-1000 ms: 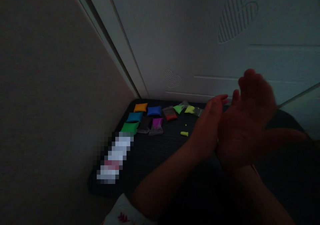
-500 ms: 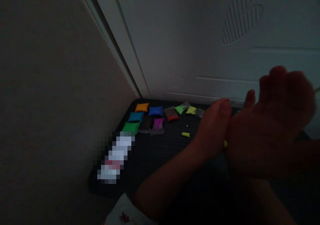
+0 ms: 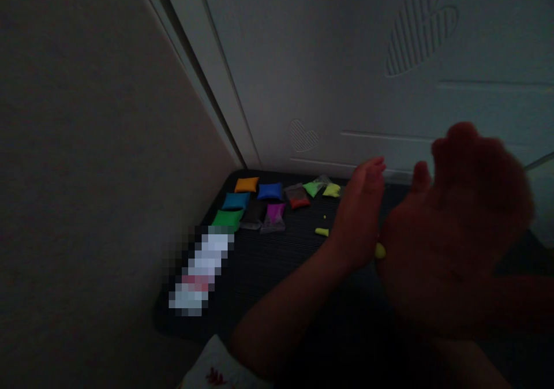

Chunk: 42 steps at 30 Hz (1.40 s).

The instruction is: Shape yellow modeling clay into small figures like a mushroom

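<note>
A small lump of yellow modelling clay (image 3: 380, 251) shows between the lower edges of my two hands, held above the table. My left hand (image 3: 360, 216) is flat and seen edge-on, its fingers pointing up and away. Beside it my right hand (image 3: 454, 245) is tilted up with its palm in view, fingers stretched and thumb to the right. The clay is pressed between the two hands; part of it is hidden. On the table just left of my left hand lie a short yellow clay piece (image 3: 321, 232) and a tiny yellow crumb (image 3: 325, 217).
Clay packets stand along the dark table's (image 3: 259, 273) far left: orange (image 3: 246, 185), blue (image 3: 270, 191), green (image 3: 227, 220), purple (image 3: 275, 213), red (image 3: 299, 202). Opened light-green (image 3: 311, 189) and yellow (image 3: 331, 190) bags lie behind my left hand. A blurred-out strip (image 3: 201, 270) lies front left. A white heart-patterned panel (image 3: 329, 77) rises behind.
Both hands have shifted a little left, my right hand also slightly down. More of the yellow clay shows between them. The packets have stayed in place.
</note>
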Each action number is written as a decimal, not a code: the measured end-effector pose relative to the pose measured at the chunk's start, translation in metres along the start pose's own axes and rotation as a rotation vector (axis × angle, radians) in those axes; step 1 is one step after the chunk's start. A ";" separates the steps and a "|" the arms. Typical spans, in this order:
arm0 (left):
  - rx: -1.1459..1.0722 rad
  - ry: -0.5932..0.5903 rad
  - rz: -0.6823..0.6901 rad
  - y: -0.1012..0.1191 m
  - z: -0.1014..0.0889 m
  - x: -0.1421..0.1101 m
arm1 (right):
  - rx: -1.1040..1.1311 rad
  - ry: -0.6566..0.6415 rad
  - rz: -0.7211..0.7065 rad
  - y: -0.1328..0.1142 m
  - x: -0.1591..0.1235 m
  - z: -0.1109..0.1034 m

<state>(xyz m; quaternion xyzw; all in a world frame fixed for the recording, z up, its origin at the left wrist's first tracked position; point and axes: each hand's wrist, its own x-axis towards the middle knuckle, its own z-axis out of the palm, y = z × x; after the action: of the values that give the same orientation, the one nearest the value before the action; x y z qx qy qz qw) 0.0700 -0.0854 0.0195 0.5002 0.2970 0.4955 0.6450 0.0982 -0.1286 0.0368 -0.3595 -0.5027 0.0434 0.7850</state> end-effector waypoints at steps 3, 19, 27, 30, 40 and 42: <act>0.103 -0.151 0.065 -0.006 0.003 -0.008 | 0.042 0.146 0.110 0.003 0.011 -0.003; 0.075 -0.082 0.146 -0.001 0.003 -0.010 | -0.005 0.112 0.136 -0.014 0.003 -0.001; 0.052 -0.039 0.140 0.002 0.001 -0.008 | 0.042 0.150 0.076 -0.008 -0.005 0.013; 0.030 -0.046 0.153 0.004 -0.001 -0.008 | 0.087 0.080 0.050 0.006 -0.006 0.009; -0.124 -0.086 0.002 -0.002 0.007 -0.006 | -0.125 0.054 0.024 0.004 0.000 -0.002; -0.360 -0.174 -0.218 -0.007 0.011 -0.006 | -0.237 -0.029 -0.051 0.017 0.006 -0.009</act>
<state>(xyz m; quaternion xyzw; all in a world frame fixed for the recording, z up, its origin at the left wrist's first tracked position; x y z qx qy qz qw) 0.0800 -0.0950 0.0158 0.3829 0.1990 0.4230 0.7968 0.1139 -0.1184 0.0288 -0.4362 -0.5247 -0.0311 0.7304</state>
